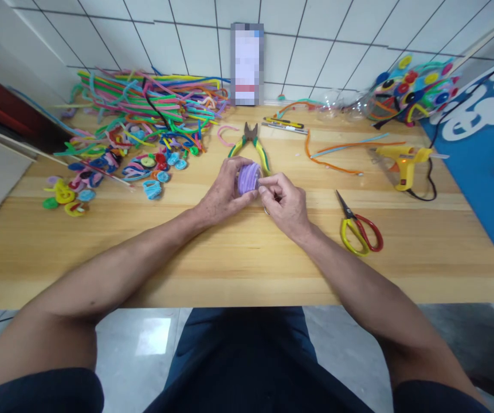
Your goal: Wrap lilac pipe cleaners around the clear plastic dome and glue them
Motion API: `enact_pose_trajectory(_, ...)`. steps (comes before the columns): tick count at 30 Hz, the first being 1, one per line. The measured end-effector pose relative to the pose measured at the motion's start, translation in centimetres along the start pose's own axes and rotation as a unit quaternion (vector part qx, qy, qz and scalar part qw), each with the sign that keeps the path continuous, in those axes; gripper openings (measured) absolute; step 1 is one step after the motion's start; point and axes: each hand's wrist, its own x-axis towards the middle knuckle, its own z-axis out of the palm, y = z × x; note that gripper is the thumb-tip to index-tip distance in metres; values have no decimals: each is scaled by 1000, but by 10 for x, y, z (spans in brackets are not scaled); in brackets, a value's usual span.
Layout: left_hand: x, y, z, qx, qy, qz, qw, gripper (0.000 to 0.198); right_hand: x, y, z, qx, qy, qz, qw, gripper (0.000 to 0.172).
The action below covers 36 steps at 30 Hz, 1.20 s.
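My left hand is closed around a purple, ribbed round piece that looks wound from fuzzy pipe cleaner. It is held just above the wooden table. At its right end, the fingers of my right hand are pinched together; whatever is between them is too small to make out. A thin shiny curved edge shows under the right fingertips. Just behind my hands lie the pliers with green and yellow handles, jaws pointing away. A pink pipe cleaner bit rests left of them.
Piled pipe cleaners and small coiled pieces cover the back left. Scissors and a yellow glue gun with its cord lie right. A utility knife, orange pipe cleaner, phone and decorated clear ball are behind.
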Motion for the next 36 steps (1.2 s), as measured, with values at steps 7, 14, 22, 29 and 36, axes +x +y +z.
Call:
enact_pose_trajectory(7, 0, -5, -1, 14, 0, 9, 1000, 73, 0, 3, 0, 0, -5, 8, 1000, 11)
enact_pose_trajectory(14, 1, -2, -3, 32, -3, 12, 999, 75, 0, 2, 0, 6, 0, 0, 1000, 6)
enact_pose_trajectory(22, 1, 0, -5, 42, -3, 12, 999, 69, 0, 0, 0, -13, -3, 0, 1000, 7)
enact_pose_trajectory(29, 2, 1, -6, 77, -4, 32, 997, 67, -1, -1, 2, -24, 8, -9, 1000, 9)
enact_pose_trajectory(36, 3, 1, -6, 94, 4, 58, 994, 67, -1, 0, 3, -21, 13, -13, 1000, 8)
